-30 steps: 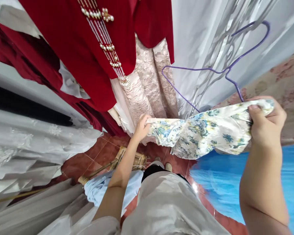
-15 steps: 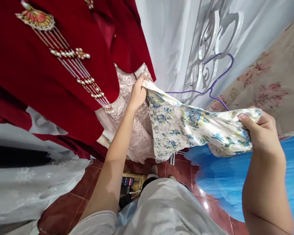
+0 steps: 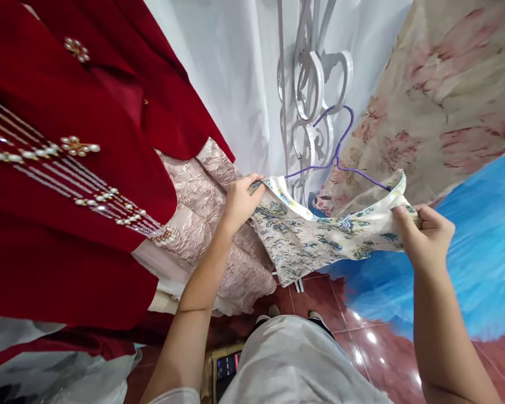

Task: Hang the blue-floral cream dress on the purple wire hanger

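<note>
A cream dress with a blue and yellow floral print hangs on a purple hanger. The hanger's hook goes over a scroll of a white metal rack. At the dress's left upper edge, my left hand is closed on the fabric. My right hand pinches the opposite upper edge, thumb on top. Between my hands the neckline dips in a curve, and the hanger's right arm runs into the neck opening. Some fingertips of both hands are hidden behind the cloth.
Left of me hang a red velvet garment with bead strings and a pink textured dress. To the right are a beige floral garment and blue fabric. A phone lies low beside me, above red floor tiles.
My view has turned to the right. The dress's neckline now sags open between my hands, with the hanger's right arm inside it. Both hands still grip the upper edges.
</note>
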A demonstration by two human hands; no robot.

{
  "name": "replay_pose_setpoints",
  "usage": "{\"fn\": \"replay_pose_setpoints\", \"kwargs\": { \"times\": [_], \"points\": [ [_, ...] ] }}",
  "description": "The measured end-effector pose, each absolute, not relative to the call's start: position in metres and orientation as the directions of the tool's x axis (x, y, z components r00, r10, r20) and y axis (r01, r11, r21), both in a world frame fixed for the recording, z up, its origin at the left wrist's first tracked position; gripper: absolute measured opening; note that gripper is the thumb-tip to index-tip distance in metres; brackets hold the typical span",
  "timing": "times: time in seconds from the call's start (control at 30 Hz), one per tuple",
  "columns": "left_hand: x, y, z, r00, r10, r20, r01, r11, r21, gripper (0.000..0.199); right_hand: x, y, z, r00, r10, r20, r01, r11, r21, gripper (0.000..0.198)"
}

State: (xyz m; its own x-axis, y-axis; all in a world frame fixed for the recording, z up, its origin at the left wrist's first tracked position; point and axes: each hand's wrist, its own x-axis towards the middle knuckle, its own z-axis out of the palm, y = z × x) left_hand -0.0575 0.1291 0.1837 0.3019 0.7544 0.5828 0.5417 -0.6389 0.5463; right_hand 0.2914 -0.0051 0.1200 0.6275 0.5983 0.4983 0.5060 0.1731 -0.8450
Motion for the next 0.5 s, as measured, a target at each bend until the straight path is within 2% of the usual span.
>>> {"fn": "replay_pose_setpoints", "kwargs": {
  "times": [0.1,0.2,0.27,0.33,0.4,0.43,0.5],
  "points": [
    [-0.039,0.120,0.203,0.315,0.695,0.646,0.546,-0.690,0.476,0.016,0.298,-0.005,0.131,0.652,0.562,0.509,0.504,0.180,-0.845,0.035],
    [-0.015,0.113,0.220,0.355,0.618,0.702,0.575,-0.736,0.357,0.017,0.313,-0.011,0.147,0.747,0.492,0.447,0.371,0.249,-0.895,0.033],
    [-0.002,0.111,0.219,0.411,0.552,0.725,0.578,-0.773,0.261,0.018,0.322,-0.027,0.149,0.768,0.548,0.331,0.219,0.261,-0.940,0.034],
    [0.006,0.111,0.201,0.466,0.494,0.734,0.548,-0.813,0.199,0.018,0.327,-0.051,0.141,0.711,0.680,0.180,0.062,0.195,-0.979,0.034],
    [0.009,0.110,0.170,0.444,0.478,0.757,0.510,-0.830,0.225,0.019,0.319,-0.077,0.124,0.585,0.810,0.044,-0.066,0.101,-0.993,0.031],
    [0.011,0.108,0.153,0.397,0.505,0.767,0.496,-0.821,0.284,0.021,0.310,-0.088,0.114,0.489,0.872,0.010,-0.126,0.082,-0.989,0.032],
    [0.016,0.098,0.123,0.218,0.640,0.736,0.486,-0.725,0.487,0.027,0.284,-0.104,0.097,0.190,0.982,-0.022,-0.186,0.014,-0.983,0.035]
  ]
}}
